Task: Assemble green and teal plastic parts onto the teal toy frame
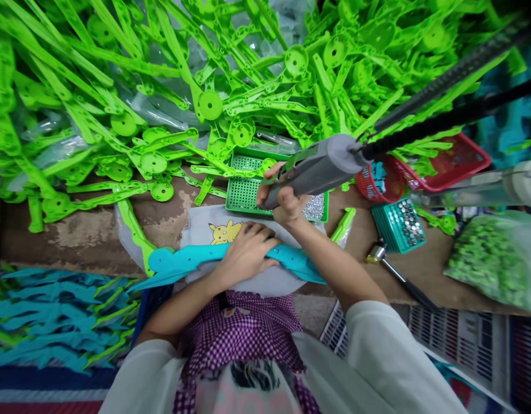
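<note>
My left hand lies over a long, curved blue plastic part, its fingers wrapped around the middle. Screw holes show along the part, which rests on a grey cloth with a yellow cartoon figure. In my right hand is a grey electric screwdriver, held slantwise above a green perforated tray. Small silver screws fill the tray's right side. The screwdriver's tip is hidden. Parts of my right forearm cover the blue part's right end.
Bright green plastic parts are heaped across the back. To the right are red baskets, a teal tray of metal pieces, a hammer-like tool and a bag of green pieces. Blue parts lie at lower left.
</note>
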The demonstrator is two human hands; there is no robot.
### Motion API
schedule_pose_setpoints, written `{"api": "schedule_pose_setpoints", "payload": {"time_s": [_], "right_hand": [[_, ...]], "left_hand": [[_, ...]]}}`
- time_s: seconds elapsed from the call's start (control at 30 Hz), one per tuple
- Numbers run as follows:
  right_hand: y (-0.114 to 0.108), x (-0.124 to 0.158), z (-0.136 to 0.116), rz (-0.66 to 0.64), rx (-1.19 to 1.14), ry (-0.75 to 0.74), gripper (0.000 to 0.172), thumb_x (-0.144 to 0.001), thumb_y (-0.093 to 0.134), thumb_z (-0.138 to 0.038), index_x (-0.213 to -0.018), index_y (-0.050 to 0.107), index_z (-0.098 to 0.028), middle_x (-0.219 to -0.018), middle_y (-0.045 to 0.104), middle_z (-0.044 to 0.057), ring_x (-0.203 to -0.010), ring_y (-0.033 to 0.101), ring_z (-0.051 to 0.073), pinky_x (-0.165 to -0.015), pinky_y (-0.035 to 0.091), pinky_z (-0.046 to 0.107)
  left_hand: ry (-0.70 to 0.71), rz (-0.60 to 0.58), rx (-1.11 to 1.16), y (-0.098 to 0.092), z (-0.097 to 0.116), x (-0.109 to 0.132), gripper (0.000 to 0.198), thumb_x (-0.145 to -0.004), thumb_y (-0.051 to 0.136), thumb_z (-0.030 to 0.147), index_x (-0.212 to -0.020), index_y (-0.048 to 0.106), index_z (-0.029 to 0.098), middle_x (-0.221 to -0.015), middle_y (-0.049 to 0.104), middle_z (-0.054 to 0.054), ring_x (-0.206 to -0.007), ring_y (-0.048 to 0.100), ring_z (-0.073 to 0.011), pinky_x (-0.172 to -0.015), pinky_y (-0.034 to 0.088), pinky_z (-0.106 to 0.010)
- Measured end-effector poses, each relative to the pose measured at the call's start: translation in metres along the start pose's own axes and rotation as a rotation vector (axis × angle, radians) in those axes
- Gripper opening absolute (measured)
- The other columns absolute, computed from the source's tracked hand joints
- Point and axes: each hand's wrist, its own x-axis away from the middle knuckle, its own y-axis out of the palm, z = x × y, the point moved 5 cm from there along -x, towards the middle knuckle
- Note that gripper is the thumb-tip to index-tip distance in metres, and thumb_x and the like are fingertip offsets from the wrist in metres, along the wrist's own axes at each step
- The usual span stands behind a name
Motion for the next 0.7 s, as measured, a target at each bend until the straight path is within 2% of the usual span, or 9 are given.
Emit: {"api": "schedule_pose_setpoints", "payload": {"time_s": [0.17,0.23,0.3,0.33,0.4,0.47,0.57,0.63,0.7], "right_hand": [[-0.006,-0.003,-0.027,0.053,0.054,-0.066,0.073,-0.065,0.055,-0.092,-0.093,0.063,-0.025,-0.052,0.041,-0.008,-0.035,0.043,0.009,-0.036,0.035,0.025],[-0.013,-0.002,-0.05,0.115,0.077,-0.133,0.076,-0.065,0.053,-0.094,-0.098,0.063,-0.027,-0.051,0.038,-0.009,-0.034,0.04,0.01,-0.035,0.034,0.026],[-0.025,0.003,-0.073,0.17,0.133,-0.189,0.076,-0.066,0.048,-0.095,-0.102,0.061,-0.03,-0.051,0.034,-0.009,-0.034,0.039,0.01,-0.036,0.034,0.026],[-0.033,0.008,-0.082,0.195,0.177,-0.202,0.076,-0.067,0.045,-0.097,-0.103,0.061,-0.031,-0.052,0.033,-0.009,-0.035,0.038,0.011,-0.037,0.035,0.027],[-0.053,0.02,-0.097,0.261,0.273,-0.199,0.079,-0.067,0.038,-0.1,-0.103,0.059,-0.033,-0.055,0.033,-0.007,-0.038,0.04,0.011,-0.04,0.037,0.027],[-0.074,0.038,-0.106,0.313,0.325,-0.171,0.08,-0.067,0.036,-0.101,-0.101,0.06,-0.032,-0.058,0.037,-0.005,-0.043,0.047,0.013,-0.043,0.04,0.028],[-0.101,0.07,-0.116,0.31,0.353,-0.105,0.08,-0.068,0.036,-0.1,-0.096,0.062,-0.03,-0.059,0.042,-0.003,-0.05,0.057,0.016,-0.048,0.046,0.029],[-0.115,0.091,-0.124,0.313,0.327,-0.11,0.074,-0.069,0.043,-0.097,-0.09,0.063,-0.03,-0.054,0.043,-0.004,-0.047,0.056,0.015,-0.047,0.046,0.029],[-0.125,0.111,-0.13,0.329,0.242,-0.164,0.065,-0.07,0.052,-0.092,-0.084,0.063,-0.029,-0.049,0.046,-0.006,-0.04,0.051,0.014,-0.043,0.044,0.028]], "left_hand": [[0.073,0.141,0.114,-0.016,-0.002,0.005,0.04,-0.091,0.069,0.048,-0.122,0.068,0.023,-0.119,0.069,-0.01,-0.113,0.06,-0.0285,-0.102,0.043,-0.051],[0.126,0.292,0.294,-0.027,0.011,0.02,0.035,-0.093,0.068,0.043,-0.122,0.068,0.024,-0.118,0.07,-0.009,-0.111,0.063,-0.0253,-0.102,0.045,-0.049],[0.112,0.332,0.598,-0.024,0.034,0.036,0.025,-0.093,0.068,0.037,-0.115,0.07,0.024,-0.112,0.072,-0.007,-0.105,0.066,-0.0219,-0.097,0.051,-0.044],[0.061,0.259,0.796,-0.013,0.049,0.041,0.023,-0.092,0.069,0.034,-0.112,0.071,0.024,-0.109,0.073,-0.007,-0.102,0.067,-0.0209,-0.094,0.053,-0.041],[-0.129,-0.05,1.228,0.024,0.084,0.045,0.033,-0.085,0.076,0.031,-0.115,0.069,0.021,-0.106,0.074,-0.009,-0.091,0.069,-0.0186,-0.083,0.057,-0.035],[-0.457,-0.273,1.627,0.067,0.118,0.041,0.039,-0.079,0.079,0.024,-0.116,0.066,0.017,-0.104,0.074,-0.01,-0.085,0.07,-0.017,-0.079,0.057,-0.032],[-0.883,-0.215,1.977,0.112,0.151,0.012,0.021,-0.08,0.075,0.011,-0.099,0.066,0.014,-0.097,0.074,-0.008,-0.086,0.071,-0.0144,-0.093,0.054,-0.032],[-1.049,-0.075,2.058,0.128,0.161,-0.011,0.006,-0.085,0.069,0.009,-0.084,0.064,0.013,-0.086,0.072,-0.007,-0.08,0.07,-0.0126,-0.097,0.053,-0.031],[-1.127,0.08,2.079,0.135,0.163,-0.027,0.011,-0.09,0.065,0.012,-0.08,0.063,0.014,-0.08,0.071,-0.006,-0.079,0.07,-0.0127,-0.099,0.052,-0.031]]}}
